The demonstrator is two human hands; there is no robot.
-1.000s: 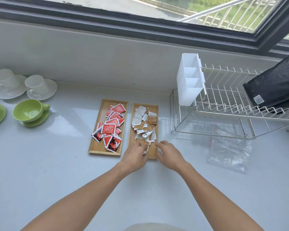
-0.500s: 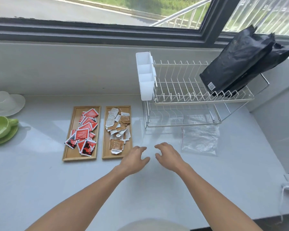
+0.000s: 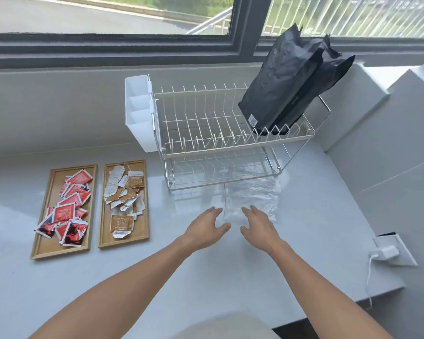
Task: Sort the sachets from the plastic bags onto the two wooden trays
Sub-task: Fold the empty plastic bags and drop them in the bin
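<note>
Two wooden trays lie side by side on the white counter. The left tray (image 3: 42, 231) holds several red sachets (image 3: 69, 211). The right tray (image 3: 102, 228) holds several white and brown sachets (image 3: 124, 192). A clear plastic zip bag (image 3: 255, 194) lies flat in front of the dish rack and looks empty. My left hand (image 3: 206, 228) hovers with spread fingers just left of the bag's near corner. My right hand (image 3: 257, 228) is spread over the bag's near edge. Neither hand holds anything.
A wire dish rack (image 3: 225, 143) with a white cutlery holder (image 3: 138, 113) stands behind the bag, with black pouches (image 3: 291, 81) leaning in it. A wall socket with a white charger (image 3: 387, 253) sits at the counter's right end. The counter edge runs bottom right.
Both hands left the right tray and moved rightward to the plastic bag. The view swung right, so the cups at the left went out of sight.
</note>
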